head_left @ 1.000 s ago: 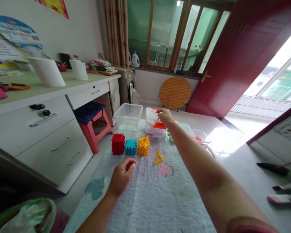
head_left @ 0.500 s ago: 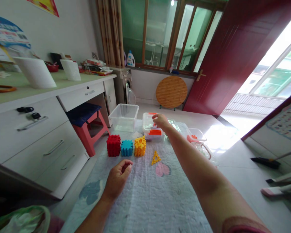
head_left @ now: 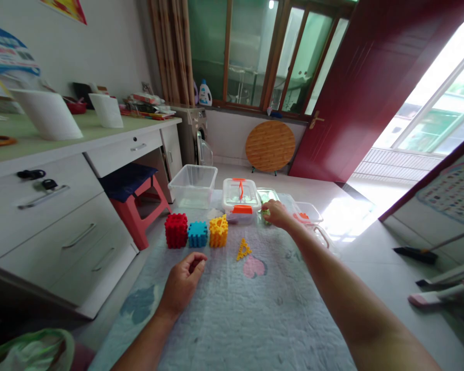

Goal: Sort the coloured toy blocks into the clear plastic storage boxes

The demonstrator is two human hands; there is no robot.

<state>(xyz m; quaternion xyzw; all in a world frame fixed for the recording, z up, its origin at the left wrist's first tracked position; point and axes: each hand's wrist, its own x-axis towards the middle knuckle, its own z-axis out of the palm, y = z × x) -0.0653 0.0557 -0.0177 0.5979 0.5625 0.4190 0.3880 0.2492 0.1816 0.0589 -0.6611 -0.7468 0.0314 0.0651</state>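
My left hand [head_left: 184,278] rests on the cloth in a loose fist, nothing visible in it. Just beyond it stand a red cube [head_left: 176,231], a lower blue block [head_left: 198,234] and a yellow block [head_left: 218,231], all built of notched plastic pieces. A flat yellow triangle piece [head_left: 243,249] lies to their right. Farther out, my right hand [head_left: 277,213] reaches over a clear container [head_left: 269,194] with green pieces. Its thumb and fingers look slightly apart there; the fingertips are small and partly lost against the green.
A lidded clear box [head_left: 240,196] with orange clips stands beside an open clear bin [head_left: 193,188]. To the right are a clear tub [head_left: 310,211] with orange-red contents and a clear item with a handle [head_left: 324,237]. Drawers [head_left: 77,242] and a pink stool [head_left: 139,221] border the left.
My right hand has moved right, from above the lidded box to the container with green pieces. My left hand stays in place while the whole view shifts slightly.
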